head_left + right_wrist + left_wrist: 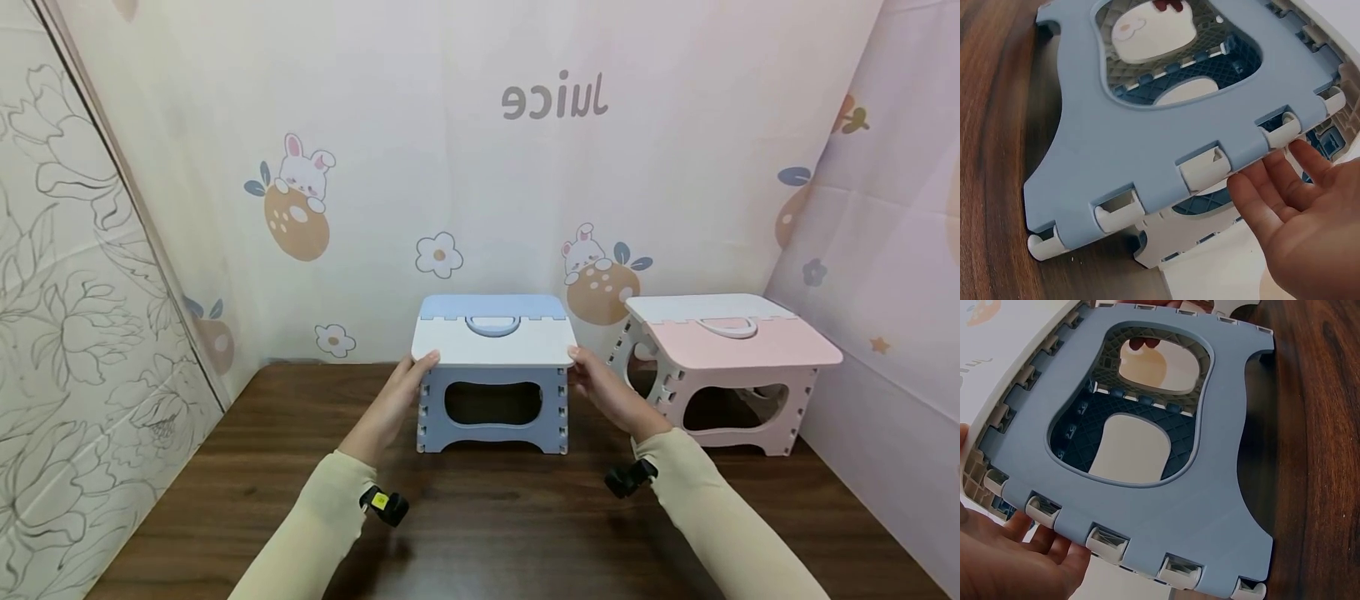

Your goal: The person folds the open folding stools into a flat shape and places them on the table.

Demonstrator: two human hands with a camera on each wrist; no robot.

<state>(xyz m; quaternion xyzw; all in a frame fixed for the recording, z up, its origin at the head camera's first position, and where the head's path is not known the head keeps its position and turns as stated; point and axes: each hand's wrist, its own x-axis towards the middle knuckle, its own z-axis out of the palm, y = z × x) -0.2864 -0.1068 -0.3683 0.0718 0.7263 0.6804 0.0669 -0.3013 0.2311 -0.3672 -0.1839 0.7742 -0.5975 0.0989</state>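
Note:
A folding step stool (491,346) with a blue-and-white top, blue legs and a small blue carry handle (492,326) stands unfolded on the brown wooden table (480,508). At its left side my left hand (392,406) grips the top's front corner, thumb on the upper face. The left wrist view shows that hand's fingers (1060,550) curled in behind the hinged leg edge. My right hand (613,398) holds the opposite corner the same way, thumb on top. Seen from the right wrist, its fingers (1250,194) reach under the white hinge knuckles.
A second folding stool (750,350), pink and white, stands unfolded close to the right of my right hand. Behind the table hangs a printed curtain (450,167) with rabbits and flowers. Another curtain (885,275) borders the right side, and a floral panel (82,275) the left.

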